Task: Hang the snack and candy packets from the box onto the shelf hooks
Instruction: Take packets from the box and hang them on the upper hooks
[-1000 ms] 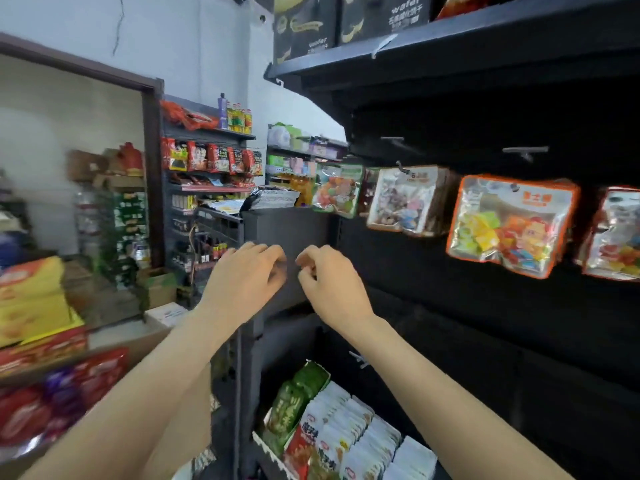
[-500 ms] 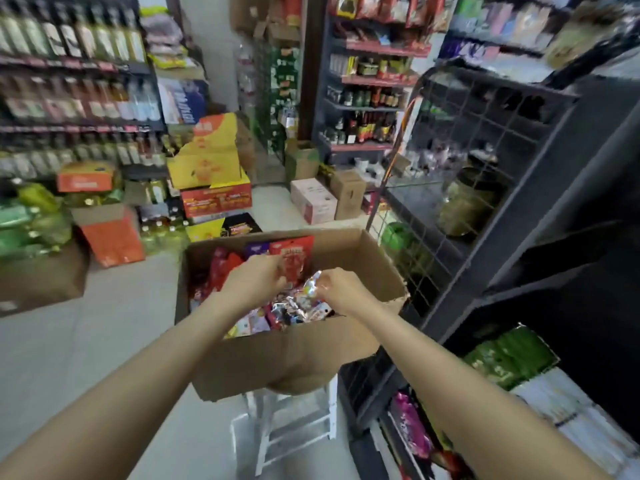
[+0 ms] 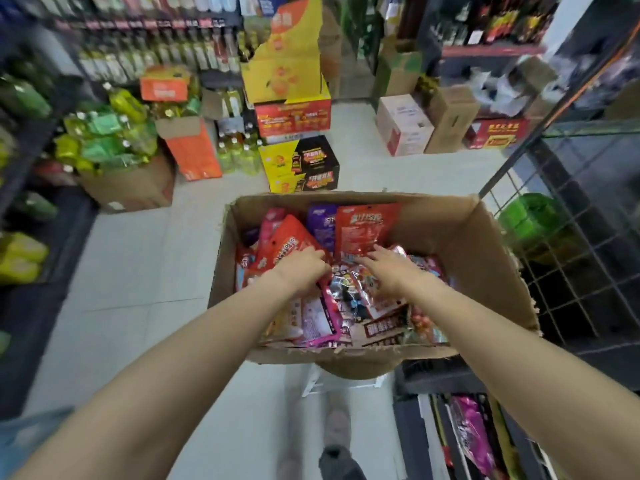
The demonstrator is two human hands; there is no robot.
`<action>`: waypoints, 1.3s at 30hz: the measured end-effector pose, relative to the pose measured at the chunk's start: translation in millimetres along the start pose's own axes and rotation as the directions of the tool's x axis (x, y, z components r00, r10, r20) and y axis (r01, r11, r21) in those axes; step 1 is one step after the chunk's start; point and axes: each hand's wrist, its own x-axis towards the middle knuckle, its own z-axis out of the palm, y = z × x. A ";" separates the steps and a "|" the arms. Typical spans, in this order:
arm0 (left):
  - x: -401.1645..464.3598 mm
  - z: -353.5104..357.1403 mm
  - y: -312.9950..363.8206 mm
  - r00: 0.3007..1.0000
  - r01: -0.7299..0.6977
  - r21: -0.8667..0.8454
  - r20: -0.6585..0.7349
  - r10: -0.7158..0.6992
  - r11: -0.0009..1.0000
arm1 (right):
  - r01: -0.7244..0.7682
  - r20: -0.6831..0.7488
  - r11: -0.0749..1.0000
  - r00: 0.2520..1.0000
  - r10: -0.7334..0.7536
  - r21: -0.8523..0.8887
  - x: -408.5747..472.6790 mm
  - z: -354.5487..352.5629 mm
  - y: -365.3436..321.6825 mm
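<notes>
An open cardboard box stands in front of me, filled with several snack and candy packets. A tall red packet and a purple one lean upright at the back. A shiny pink-edged candy packet lies in the middle. Both my hands are inside the box. My left hand bends its fingers down at that shiny packet's upper left edge, with the fingertips hidden. My right hand lies with straight fingers on the packets at the foot of the red one. No shelf hooks are in view.
The box sits on a white stool. A black wire rack stands close on the right, and a low shelf with packets sits below it. Cartons and bottles crowd the floor beyond. My foot shows below.
My view swung from the hook shelf down to the box. Both hands left the shelf and have dropped deeper among the packets.
</notes>
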 end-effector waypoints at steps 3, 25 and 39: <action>9.5 0.2 -0.9 0.999 0.007 -0.095 0.034 -0.004 0.995 | 0.007 -0.080 0.988 0.997 -0.019 -0.155 8.3 3.3 4.6; -80.8 -95.6 49.4 0.717 -0.408 -0.793 -0.585 -0.378 0.453 | 0.325 -0.511 0.395 0.506 0.695 0.859 -179.9 -48.8 2.6; -220.1 -202.0 305.4 0.580 -0.792 -0.543 -0.812 0.064 0.281 | 0.580 -0.487 0.454 -0.109 0.866 0.676 -527.7 -11.3 -68.2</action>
